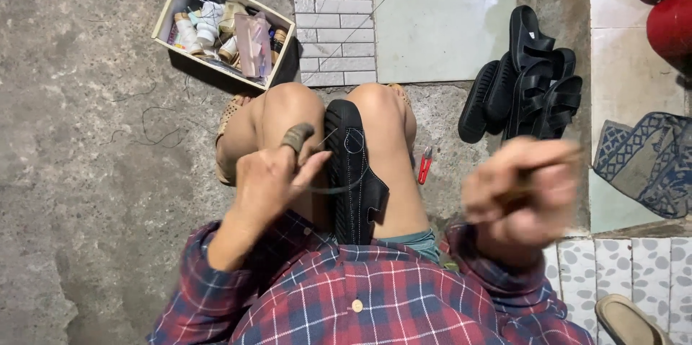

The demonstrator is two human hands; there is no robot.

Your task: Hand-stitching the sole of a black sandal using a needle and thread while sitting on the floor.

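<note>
A cardboard box (173, 10) of thread spools and small bottles sits on the concrete floor (79, 193) beyond the person's knees, with loose dark threads (155, 132) trailing across the floor beside it. To the right, a pile of black sandals (530, 82) rests near the edge of a pale tiled patch, and small red snips (424, 165) lie on the ground just beside the right leg. A patterned blue cloth (649, 161) lies further right, and a tan shoe (627, 322) shows at the bottom corner.

The black sandal (353, 172) is clamped upright between the person's bare knees, sole edge facing up, with a line of pale stitching running along its dark upper. A thin thread (339, 190) curves from the sandal toward the left hand (270, 179), which rests against the left thigh just beside the shoe; its fingers are loosely curled, one wearing a worn thimble-like cover (297, 137), and the thread seems pinched there — too fine to be sure.

The right hand (520, 197) is raised well apart from the sandal and badly blurred. It is closed in a fist around something small and dark, but what it grips cannot be made out.
</note>
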